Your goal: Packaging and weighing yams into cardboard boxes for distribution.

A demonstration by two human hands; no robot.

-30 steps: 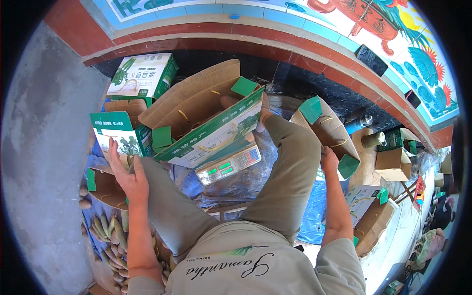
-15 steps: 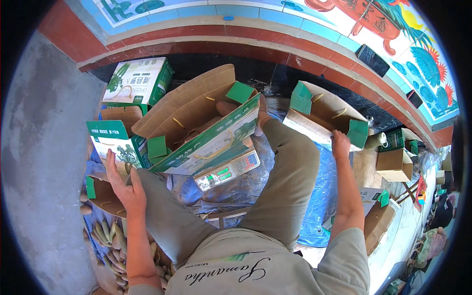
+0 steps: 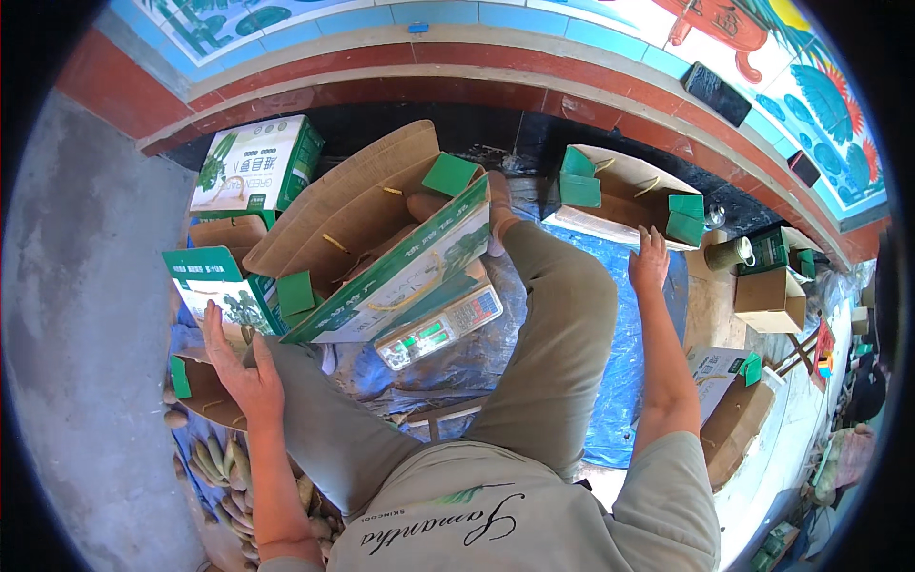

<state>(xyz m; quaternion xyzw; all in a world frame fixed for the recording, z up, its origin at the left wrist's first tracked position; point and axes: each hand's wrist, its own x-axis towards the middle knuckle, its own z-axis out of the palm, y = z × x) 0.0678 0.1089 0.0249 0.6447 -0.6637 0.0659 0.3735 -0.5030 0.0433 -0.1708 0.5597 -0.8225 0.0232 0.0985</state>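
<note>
My left hand (image 3: 243,377) is open above my left thigh, fingers spread and holding nothing. Beside it stands a small green-and-white carton (image 3: 214,281), with an open brown carton (image 3: 212,391) below. Fingers loosely stretched, my right hand (image 3: 650,262) is at the near edge of an open carton (image 3: 620,229) by the wall; whether it touches cannot be told. Between my legs a large open carton (image 3: 410,296) with yellow cord handles leans with its flaps up. From under its near side juts a scale (image 3: 440,329) with a green-lit display.
Long green-and-tan vegetables (image 3: 229,467) lie in a heap at lower left. A closed carton (image 3: 253,167) stands at the far left. Blue sheeting (image 3: 615,381) covers the ground. A cup (image 3: 729,253), a small brown box (image 3: 770,300) and another open carton (image 3: 736,429) are on the right.
The carton by the wall has shifted away from me, toward the wall. My right hand has let go of its near edge and opened. The left hand has hardly moved.
</note>
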